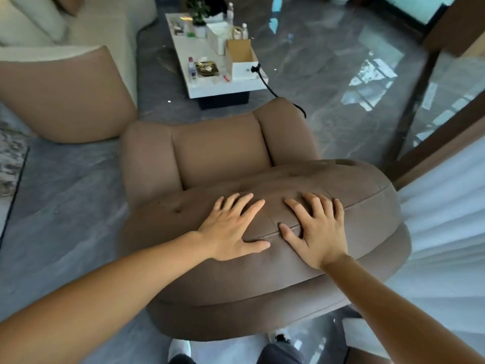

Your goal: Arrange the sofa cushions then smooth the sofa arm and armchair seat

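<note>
A brown armchair (217, 151) stands below me, seen from behind its backrest. Its seat cushion (220, 148) lies beyond the padded back top (354, 206). My left hand (231, 227) rests flat with fingers spread on the top of the backrest, left of centre. My right hand (317, 229) lies flat beside it, fingers spread, thumb near the seam. Neither hand holds anything. The sofa arm (65, 93), brown with a cream top, stands at the left, and a cream sofa cushion (39, 19) shows at the top left.
A white coffee table (223, 85) with bottles, a plant, boxes and a paper bag stands beyond the armchair. A black cable (270, 88) runs from it to the chair. White curtains (446, 219) hang at the right. A rug (10, 158) lies at the left on the glossy grey floor.
</note>
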The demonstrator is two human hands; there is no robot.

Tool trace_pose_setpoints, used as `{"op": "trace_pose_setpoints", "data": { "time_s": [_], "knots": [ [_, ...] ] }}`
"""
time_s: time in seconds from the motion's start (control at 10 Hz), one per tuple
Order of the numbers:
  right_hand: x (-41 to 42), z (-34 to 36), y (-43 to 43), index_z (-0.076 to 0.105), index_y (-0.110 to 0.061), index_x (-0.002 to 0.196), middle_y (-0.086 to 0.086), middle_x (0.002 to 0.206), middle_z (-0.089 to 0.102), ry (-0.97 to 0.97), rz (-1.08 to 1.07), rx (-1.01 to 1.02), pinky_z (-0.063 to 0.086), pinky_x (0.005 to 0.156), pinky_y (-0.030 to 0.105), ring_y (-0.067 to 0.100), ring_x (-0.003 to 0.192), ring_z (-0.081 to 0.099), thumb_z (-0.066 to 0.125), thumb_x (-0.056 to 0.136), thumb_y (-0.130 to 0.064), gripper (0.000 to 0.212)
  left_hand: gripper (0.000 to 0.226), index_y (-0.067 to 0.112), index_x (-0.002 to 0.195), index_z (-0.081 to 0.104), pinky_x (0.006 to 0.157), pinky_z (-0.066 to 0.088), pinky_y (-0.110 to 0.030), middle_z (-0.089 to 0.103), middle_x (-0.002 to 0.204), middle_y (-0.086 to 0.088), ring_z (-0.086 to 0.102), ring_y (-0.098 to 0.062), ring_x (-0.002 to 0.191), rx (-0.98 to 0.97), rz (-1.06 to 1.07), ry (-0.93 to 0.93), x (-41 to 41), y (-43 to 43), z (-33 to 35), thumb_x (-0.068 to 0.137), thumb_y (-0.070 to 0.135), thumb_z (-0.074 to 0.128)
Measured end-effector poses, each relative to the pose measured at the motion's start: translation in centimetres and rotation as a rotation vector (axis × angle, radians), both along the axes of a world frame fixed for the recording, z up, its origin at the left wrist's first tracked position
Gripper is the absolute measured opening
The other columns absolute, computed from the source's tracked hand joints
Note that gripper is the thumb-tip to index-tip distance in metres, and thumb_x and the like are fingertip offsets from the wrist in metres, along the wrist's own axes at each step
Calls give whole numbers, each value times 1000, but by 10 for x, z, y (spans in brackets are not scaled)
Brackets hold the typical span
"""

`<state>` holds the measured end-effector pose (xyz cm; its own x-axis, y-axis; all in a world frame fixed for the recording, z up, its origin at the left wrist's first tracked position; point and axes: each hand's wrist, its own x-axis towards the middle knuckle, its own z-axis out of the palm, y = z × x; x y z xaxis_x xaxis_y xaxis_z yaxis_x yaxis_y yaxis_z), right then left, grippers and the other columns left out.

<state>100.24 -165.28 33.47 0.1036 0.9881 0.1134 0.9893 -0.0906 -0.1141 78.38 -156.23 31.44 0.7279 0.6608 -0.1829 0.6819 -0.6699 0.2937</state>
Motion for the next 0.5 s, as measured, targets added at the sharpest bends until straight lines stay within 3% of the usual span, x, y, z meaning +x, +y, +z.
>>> {"op": "trace_pose_setpoints", "data": {
  "time_s": [0.3,0.4,0.5],
  "knots": [
    [62,4,15,49,-36,139,11,141,52,3,115,-108,23,112,69,38,131,43,28,90,-74,66,96,39,150,-7,119,10,-46,0,163,6,1,-21,148,11,140,96,51,-17,18,73,89,20],
    [77,10,16,55,-32,131,11,129,56,-57,171,-157,34,102,63,39,118,50,28,88,-75,67,99,33,153,7,118,18,-45,9,162,5,9,-21,147,-1,259,92,58,-39,29,73,90,18],
    [91,32,40,62,-25,114,10,115,58,1,227,-259,43,91,48,38,110,53,34,90,-72,59,81,31,147,30,107,36,-42,33,153,5,31,-20,137,-46,349,126,61,-48,44,82,79,25]
  ]
}}
